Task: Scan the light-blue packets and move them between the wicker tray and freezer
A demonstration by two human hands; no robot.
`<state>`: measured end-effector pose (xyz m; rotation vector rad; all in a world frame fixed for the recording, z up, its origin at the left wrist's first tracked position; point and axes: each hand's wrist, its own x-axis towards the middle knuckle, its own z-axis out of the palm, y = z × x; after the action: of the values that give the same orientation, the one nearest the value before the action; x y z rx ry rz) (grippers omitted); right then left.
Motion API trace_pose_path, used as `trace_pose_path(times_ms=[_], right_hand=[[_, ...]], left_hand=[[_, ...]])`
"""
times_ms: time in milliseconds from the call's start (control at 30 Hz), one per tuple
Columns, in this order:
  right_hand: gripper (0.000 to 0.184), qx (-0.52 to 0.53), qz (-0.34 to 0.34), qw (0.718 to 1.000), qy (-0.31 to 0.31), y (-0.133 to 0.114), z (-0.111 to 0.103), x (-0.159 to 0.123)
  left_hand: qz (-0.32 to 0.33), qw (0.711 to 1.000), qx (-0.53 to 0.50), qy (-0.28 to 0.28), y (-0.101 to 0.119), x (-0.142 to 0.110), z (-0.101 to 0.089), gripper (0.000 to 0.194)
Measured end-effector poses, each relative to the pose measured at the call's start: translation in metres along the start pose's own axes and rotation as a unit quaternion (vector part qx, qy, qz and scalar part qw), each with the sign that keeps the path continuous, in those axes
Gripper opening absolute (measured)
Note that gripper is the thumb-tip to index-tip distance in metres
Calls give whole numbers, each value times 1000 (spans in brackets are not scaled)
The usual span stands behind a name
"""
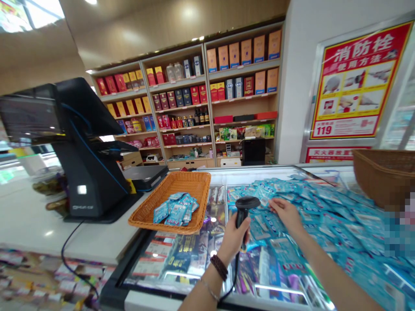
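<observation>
My left hand (234, 236) is closed round the grip of a black barcode scanner (245, 206), held upright over the glass freezer lid (194, 255). A cable hangs down from the scanner past my wrist. My right hand (285, 212) rests with its fingers stretched out on a big spread of small blue packets (327, 216) lying on the glass. Left of the scanner stands an orange woven tray (152, 207) holding several of the same blue packets (177, 209).
A black checkout terminal (87, 164) stands on the white counter (29, 220) at the left, its cable running down the front. A brown wicker basket (379, 175) sits at the far right. Shelves of boxed goods (194, 103) line the back wall.
</observation>
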<state>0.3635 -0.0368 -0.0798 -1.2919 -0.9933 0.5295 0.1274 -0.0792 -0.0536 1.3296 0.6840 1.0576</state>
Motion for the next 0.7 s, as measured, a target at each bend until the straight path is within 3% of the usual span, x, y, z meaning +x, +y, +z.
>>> trace_pose_path(times_ms=[467,700], right_hand=[[32,-25,-1,1000,12,-2,0,-3],[34,-20,-23,999,-13,-18,15,-3]], left_hand=[[-2,1000,-8,-14,-7,1,-2,64],[39,998,-17,54,14,2,-16,62]])
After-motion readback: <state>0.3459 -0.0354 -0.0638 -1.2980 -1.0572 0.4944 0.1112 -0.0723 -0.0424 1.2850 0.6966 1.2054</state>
